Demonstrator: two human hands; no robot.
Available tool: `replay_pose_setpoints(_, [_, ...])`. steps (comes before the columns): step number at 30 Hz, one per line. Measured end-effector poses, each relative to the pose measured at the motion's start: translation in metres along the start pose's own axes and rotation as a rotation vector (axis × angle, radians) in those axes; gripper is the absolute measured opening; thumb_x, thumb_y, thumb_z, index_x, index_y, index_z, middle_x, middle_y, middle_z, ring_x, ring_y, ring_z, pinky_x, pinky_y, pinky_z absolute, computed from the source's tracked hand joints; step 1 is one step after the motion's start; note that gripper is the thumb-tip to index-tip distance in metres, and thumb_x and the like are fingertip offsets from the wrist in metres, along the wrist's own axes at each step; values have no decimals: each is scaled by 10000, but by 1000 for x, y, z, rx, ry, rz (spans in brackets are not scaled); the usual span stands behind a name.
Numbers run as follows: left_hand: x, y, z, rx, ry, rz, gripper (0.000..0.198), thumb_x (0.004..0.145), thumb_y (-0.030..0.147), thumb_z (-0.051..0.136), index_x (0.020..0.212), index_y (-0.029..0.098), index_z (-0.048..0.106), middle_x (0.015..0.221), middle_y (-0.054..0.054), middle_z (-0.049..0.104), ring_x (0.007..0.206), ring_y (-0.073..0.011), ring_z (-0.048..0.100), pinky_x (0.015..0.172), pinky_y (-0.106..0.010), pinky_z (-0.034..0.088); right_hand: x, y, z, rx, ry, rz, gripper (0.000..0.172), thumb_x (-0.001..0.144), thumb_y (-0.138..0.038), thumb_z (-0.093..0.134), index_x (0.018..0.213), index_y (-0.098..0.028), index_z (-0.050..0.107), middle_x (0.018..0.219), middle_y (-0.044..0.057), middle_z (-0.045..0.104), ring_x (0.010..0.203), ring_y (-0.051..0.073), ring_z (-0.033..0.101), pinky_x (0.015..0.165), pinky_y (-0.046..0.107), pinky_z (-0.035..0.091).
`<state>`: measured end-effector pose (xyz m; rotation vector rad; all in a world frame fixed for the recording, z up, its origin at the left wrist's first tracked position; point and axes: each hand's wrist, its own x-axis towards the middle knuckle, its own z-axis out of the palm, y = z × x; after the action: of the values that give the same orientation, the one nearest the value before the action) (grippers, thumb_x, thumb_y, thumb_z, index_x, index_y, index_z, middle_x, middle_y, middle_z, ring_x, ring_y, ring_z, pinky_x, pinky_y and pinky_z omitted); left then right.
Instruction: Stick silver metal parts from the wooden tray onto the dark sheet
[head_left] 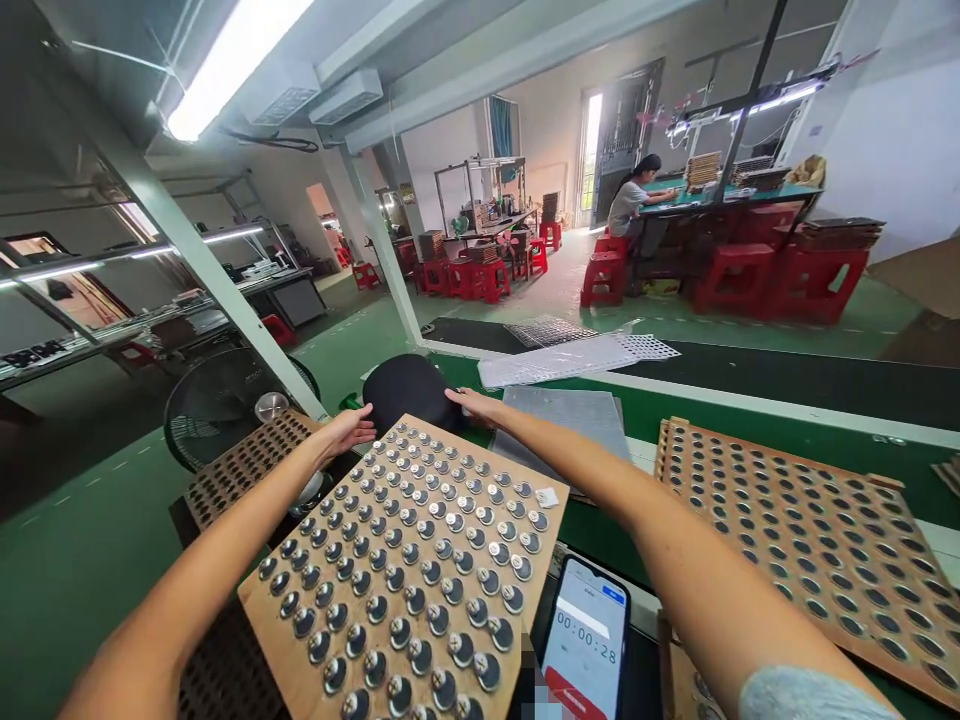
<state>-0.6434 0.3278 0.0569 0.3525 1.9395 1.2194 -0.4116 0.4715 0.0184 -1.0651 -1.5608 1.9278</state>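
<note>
Centrally, the open, flat left hand [346, 430] and right hand [472, 405] lie at the far edges of a stiff wooden board [544, 575] set with metal discs [420, 570]; probably heavy, best held by its bare rim.

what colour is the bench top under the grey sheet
Green: the bench top shows best in the head view.
</note>
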Motion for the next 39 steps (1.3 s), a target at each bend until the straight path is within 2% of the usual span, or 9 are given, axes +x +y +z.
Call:
replay_pose_setpoints(6, [9,1,17,-23,2,56,384,981,355,642,1314,170,596,1303,-115,627,1086,-255,663,896,-466,583,22,7,11,158,4,-16,358,990,-348,642,1308,-186,609,1324,105,626,1107,246,660,923,461,577])
replay_pose_setpoints(12, [-21,49,21,-36,-66,278,404,984,405,624,1312,170,604,1346,-123,612,1163,-281,632,976,-521,532,19,-13,0,343,49,-43,394,986,-367,646,1328,-180,593,1324,106,623,1109,256,658,914,474,579])
replay_pose_setpoints(19, [-113,128,55,21,-214,596,383,990,478,501,1270,302,695,1443,-50,608,1413,-373,395,1160,-728,166,-31,-74,-57,542,42,-130,425,993,-494,584,1281,-183,604,1222,94,652,1004,232,671,856,449,580])
replay_pose_setpoints(23, [-187,144,90,100,-370,739,444,948,499,539,1311,283,675,1485,-49,566,1347,-396,438,1129,-722,241,-98,-81,-111,594,9,-172,514,940,-675,449,1081,-229,663,986,51,691,848,251,664,757,511,585])
replay_pose_setpoints(26, [-238,124,120,155,-451,797,429,938,424,543,1334,275,613,1464,-53,541,1238,-354,529,1049,-673,403,-158,-63,-157,607,31,-174,518,898,-684,453,993,-224,673,905,67,716,861,281,669,743,518,585])
replay_pose_setpoints(29, [-280,82,149,239,-461,877,431,893,261,578,1321,214,565,1339,-101,563,1130,-291,610,980,-567,516,-219,-32,-202,620,74,-162,528,889,-673,448,963,-212,693,887,102,748,911,324,689,768,549,579])
replay_pose_setpoints(33, [-329,15,177,354,-442,1088,306,830,62,537,1102,165,632,1226,-124,604,1172,-269,605,1086,-518,465,-294,14,-248,644,149,-172,466,863,-612,492,968,-226,732,887,110,786,958,350,716,820,560,582])
replay_pose_setpoints(36, [-361,-24,186,536,-417,1449,326,876,22,470,1111,181,630,1334,-137,593,1303,-263,536,1159,-509,406,-340,44,-271,653,199,-194,400,851,-545,524,1005,-252,750,898,86,807,972,335,736,864,538,590])
replay_pose_setpoints(39, [-384,-43,190,709,-283,1741,334,945,43,439,1209,175,594,1409,-159,564,1351,-274,500,1171,-529,396,-374,68,-287,646,241,-213,367,849,-512,538,1004,-261,756,890,77,816,980,324,752,911,531,586])
